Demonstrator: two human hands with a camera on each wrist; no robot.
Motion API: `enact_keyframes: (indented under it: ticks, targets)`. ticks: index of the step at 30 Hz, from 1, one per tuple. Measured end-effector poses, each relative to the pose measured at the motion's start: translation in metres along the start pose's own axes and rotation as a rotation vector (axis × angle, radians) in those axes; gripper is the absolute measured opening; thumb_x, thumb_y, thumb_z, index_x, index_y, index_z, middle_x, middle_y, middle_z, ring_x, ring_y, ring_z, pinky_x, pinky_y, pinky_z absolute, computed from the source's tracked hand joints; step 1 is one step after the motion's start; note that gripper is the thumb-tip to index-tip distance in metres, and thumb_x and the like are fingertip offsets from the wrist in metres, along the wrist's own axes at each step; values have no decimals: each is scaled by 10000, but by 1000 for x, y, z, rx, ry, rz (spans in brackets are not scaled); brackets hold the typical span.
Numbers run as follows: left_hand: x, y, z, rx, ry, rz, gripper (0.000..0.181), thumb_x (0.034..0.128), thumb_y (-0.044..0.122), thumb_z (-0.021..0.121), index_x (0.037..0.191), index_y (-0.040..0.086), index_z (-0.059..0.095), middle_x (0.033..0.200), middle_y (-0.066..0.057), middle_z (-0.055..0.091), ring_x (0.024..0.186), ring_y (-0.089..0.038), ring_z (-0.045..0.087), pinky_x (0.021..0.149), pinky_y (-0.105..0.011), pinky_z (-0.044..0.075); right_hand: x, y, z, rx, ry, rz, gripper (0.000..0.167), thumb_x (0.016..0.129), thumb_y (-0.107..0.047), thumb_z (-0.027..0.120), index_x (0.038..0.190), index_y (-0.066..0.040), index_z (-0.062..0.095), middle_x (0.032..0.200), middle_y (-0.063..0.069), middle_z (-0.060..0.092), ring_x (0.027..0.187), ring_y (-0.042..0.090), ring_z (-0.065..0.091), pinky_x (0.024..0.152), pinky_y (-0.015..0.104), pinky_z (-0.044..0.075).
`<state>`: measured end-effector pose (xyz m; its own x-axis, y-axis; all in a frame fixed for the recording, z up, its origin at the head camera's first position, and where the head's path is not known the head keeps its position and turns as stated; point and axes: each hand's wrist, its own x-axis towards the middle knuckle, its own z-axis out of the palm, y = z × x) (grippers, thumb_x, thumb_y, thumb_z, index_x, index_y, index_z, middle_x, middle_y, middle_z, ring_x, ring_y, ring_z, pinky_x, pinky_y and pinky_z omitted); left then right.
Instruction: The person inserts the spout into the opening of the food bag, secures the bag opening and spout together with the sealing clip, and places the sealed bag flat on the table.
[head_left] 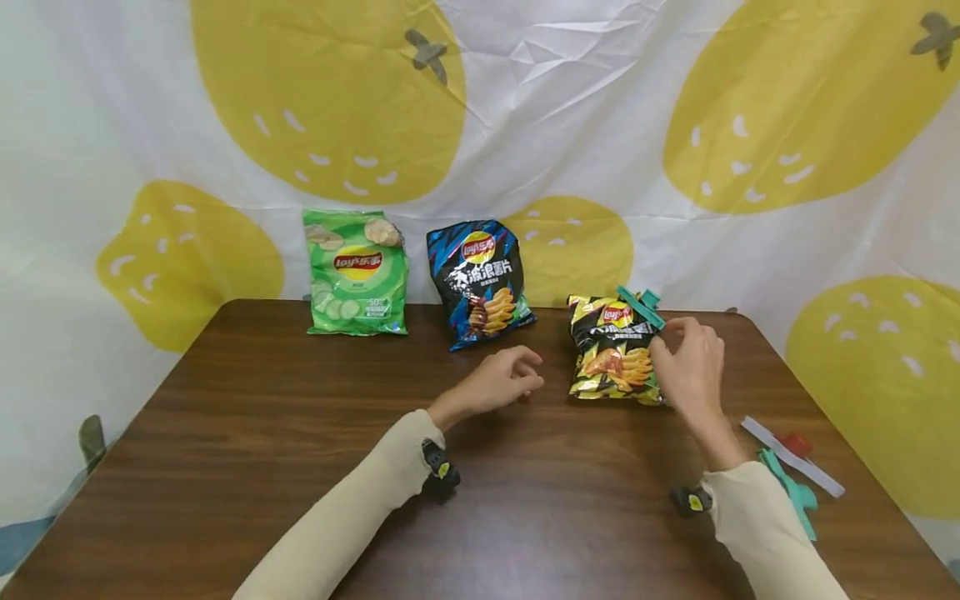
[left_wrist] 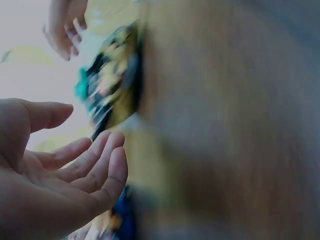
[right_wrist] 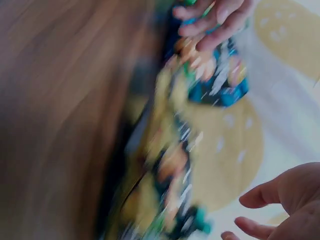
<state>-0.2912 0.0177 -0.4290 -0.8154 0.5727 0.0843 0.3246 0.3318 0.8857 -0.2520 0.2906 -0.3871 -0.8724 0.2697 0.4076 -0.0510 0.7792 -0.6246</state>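
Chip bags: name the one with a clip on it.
The black-and-yellow bag, rightmost of three, by the right hand: a teal clip sits on its upper right corner. The green bag and blue bag show no clip.

The clipped bag [head_left: 611, 362] looks glossy, the wood-grain table [head_left: 285, 425] smooth.

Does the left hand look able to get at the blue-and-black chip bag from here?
Probably yes: the left hand looks empty with its fingers relaxed, and the blue-and-black chip bag stands just beyond it, with nothing visible between them in the head view.
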Motion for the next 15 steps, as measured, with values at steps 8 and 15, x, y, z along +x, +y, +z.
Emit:
enact_keyframes:
  ticks: [8, 15]
  targets:
    - [-33, -15, -92, -15, 317, -42, 376, 1005, 152, 575, 1323, -46, 537, 1168, -205, 636, 1042, -404, 635, 851, -498, 536, 12, -66, 50, 190, -181, -47, 362, 960, -214, 597, 1238, 16, 575, 1188, 222, 633, 1057, 375, 614, 893, 505, 482]
    - [-37, -50, -109, -101, 320, -184, 505, 1016, 193, 573, 1439, -30, 410, 1427, -245, 465, 1262, -366, 528, 951, -464, 503, 24, -84, 109, 291, -415, 11, 565, 982, -250, 593, 1457, -6, 408, 1409, 260, 509, 1300, 398, 486, 1056, 513, 391]
